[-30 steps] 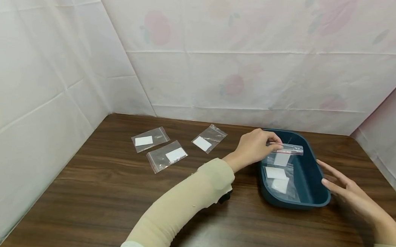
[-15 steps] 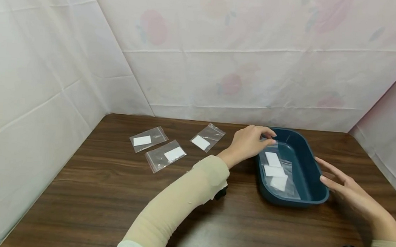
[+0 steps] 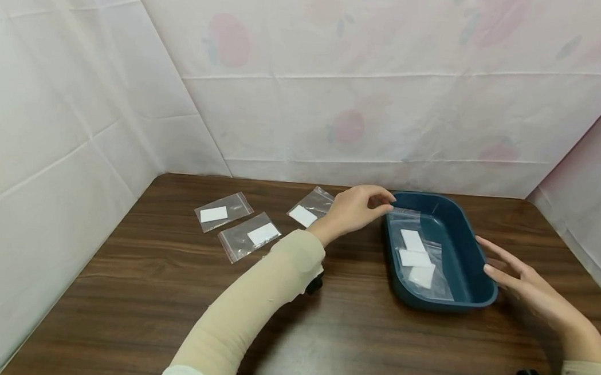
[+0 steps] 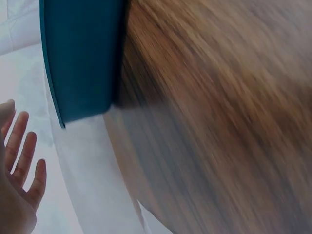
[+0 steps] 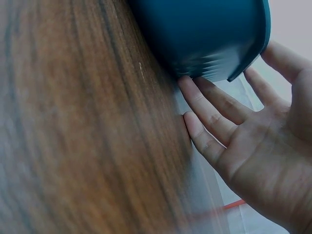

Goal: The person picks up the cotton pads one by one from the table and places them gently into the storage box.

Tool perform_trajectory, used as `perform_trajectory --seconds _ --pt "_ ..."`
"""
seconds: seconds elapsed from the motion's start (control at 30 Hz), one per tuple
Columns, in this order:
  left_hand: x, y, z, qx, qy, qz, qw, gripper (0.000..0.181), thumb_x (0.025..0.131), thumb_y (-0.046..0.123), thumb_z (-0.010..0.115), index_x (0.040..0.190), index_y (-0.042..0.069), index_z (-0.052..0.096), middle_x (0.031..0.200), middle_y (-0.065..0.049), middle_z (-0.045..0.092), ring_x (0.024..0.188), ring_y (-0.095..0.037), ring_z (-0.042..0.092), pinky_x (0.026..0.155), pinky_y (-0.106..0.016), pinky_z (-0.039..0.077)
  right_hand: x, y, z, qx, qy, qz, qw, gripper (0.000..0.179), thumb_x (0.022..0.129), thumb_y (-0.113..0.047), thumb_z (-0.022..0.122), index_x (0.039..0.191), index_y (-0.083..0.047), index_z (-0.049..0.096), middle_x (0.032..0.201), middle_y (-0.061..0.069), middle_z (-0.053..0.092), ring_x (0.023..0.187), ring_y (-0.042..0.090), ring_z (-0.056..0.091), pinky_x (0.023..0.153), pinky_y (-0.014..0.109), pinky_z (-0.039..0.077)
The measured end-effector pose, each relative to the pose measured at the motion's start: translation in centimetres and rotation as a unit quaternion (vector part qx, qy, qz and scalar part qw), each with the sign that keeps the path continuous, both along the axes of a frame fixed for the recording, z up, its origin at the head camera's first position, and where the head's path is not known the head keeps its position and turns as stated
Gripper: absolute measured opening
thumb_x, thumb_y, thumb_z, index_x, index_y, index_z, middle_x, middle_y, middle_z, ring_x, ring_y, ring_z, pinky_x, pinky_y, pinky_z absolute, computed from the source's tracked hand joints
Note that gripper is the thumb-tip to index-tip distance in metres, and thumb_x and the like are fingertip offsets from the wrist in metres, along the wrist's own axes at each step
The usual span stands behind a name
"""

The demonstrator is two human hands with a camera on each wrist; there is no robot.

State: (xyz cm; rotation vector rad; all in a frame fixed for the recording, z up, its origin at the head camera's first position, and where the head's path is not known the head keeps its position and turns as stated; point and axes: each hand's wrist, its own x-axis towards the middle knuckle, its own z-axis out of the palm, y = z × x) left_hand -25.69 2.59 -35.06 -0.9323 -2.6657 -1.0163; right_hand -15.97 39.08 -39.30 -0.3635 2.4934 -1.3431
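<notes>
A dark blue plastic bin stands on the right of the wooden table. Inside, along its left side, clear zip bags with white rectangles in them overlap one another. My left hand is in the air just left of the bin's far corner, fingers loosely bent and nothing in them. In the left wrist view, that hand is apart from the bin wall. My right hand rests against the bin's right side, thumb and fingers spread; its fingertips touch the wall in the right wrist view.
Three more zip bags lie on the table: a far-left one, a nearer one and a third partly hidden behind the left hand. White patterned cloth hangs behind the table and at both sides.
My left hand has let a zip bag go into the bin and moved left, out past the rim. The right hand stays at the bin's side.
</notes>
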Motion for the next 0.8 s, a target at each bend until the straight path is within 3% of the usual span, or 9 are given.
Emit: perform_trajectory --seconds 0.33,0.8 --pt "-1.2 -2.6 -0.8 -0.013 -0.028 0.026 0.9992 0.024 0.099 0.035 0.063 0.119 0.023 0.069 0.106 0.014 0.067 0.096 -0.006 0.059 0.083 -0.028 0.046 0.0 0.2 0.0 0.012 -0.008 -0.006 0.9999 0.059 0.108 -0.027 0.042 0.160 -0.031 0.015 0.159 0.010 0.025 0.115 -0.017 0.038 0.080 0.016 0.044" --pt "-2.5 -6.1 -2.0 -0.017 -0.105 0.064 0.9923 0.026 0.099 0.033 0.063 0.121 0.021 0.068 0.115 0.009 0.066 0.103 -0.011 0.059 0.091 -0.040 0.046 0.1 0.2 0.0 0.008 -0.016 -0.011 0.9998 0.059 0.108 -0.027 0.042 0.160 -0.031 0.015 0.155 0.016 0.028 0.113 -0.015 0.043 0.080 0.018 0.046"
